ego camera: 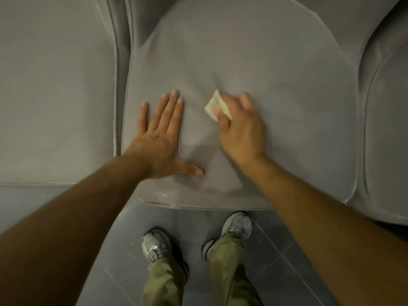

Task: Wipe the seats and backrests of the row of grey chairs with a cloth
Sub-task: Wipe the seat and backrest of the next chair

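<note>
Head view, looking straight down: a person leans over the middle seat (287,89) of a row of grey chairs, mid-wipe. The right hand (241,131), at frame center, pinches a small folded pale cloth (217,106) between thumb and fingers and presses it onto the cushion approx. at the seat's middle. The left hand (160,140), just left of center, lies flat on the same cushion w/ fingers straight and slightly spread and thumb out, apparently bracing, holding nothing. Progress, as a judgement: work is on this seat's central area. The fabric shows no damp track or color change, so how much of it is done can't be told. The backrest (231,21) at top center looks untouched by either hand. The neighboring seat (55,96) at left and the chair (386,133) at right edge give no sign of being wiped or not. Likely left: rest of this cushion, its backrest, poss. other chairs. White scuffs mark the seat's front edge (167,203). Containers: none in view, i.e. no bucket, bottle or bin. Grey shoes (155,246) and olive trousers (165,281) stand on a dark tiled floor (287,257) at bottom center.
</note>
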`<action>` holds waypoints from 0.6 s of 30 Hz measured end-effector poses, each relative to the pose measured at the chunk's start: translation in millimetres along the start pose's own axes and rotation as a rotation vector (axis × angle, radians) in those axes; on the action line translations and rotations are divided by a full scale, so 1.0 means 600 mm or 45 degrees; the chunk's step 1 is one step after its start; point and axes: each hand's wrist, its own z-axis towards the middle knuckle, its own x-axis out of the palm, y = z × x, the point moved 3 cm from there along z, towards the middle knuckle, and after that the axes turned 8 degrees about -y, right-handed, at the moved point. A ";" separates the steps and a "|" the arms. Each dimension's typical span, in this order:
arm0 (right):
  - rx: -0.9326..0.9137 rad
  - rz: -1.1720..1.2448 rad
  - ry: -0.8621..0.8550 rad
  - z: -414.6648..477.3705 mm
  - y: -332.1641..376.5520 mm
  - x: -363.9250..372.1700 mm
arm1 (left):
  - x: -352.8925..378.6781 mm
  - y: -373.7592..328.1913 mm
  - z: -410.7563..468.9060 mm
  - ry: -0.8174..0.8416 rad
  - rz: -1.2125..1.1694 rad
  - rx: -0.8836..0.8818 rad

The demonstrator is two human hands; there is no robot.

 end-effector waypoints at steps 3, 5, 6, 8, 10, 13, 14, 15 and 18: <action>-0.138 0.065 0.067 -0.055 0.027 -0.005 | -0.003 0.021 -0.024 -0.014 0.031 0.066; -0.160 0.124 0.125 -0.059 0.026 -0.011 | -0.006 0.044 -0.050 -0.025 0.029 0.082; -0.111 0.129 0.119 -0.055 0.022 -0.011 | -0.007 0.055 -0.066 -0.029 0.031 0.092; 0.042 0.102 0.024 -0.053 0.021 -0.009 | -0.004 0.076 -0.101 -0.043 0.096 0.131; 0.080 0.068 -0.043 -0.081 0.050 0.000 | 0.004 0.090 -0.132 -0.038 0.211 0.170; -0.019 0.132 -0.087 -0.165 0.123 0.022 | 0.011 0.104 -0.154 -0.020 0.294 0.190; -0.047 0.163 -0.074 -0.190 0.142 0.026 | 0.011 0.106 -0.155 -0.018 0.296 0.195; -0.094 0.192 -0.039 -0.211 0.156 0.028 | 0.011 0.109 -0.157 -0.026 0.296 0.195; -0.321 0.275 0.097 -0.239 0.171 0.018 | 0.012 0.118 -0.160 -0.048 0.312 0.200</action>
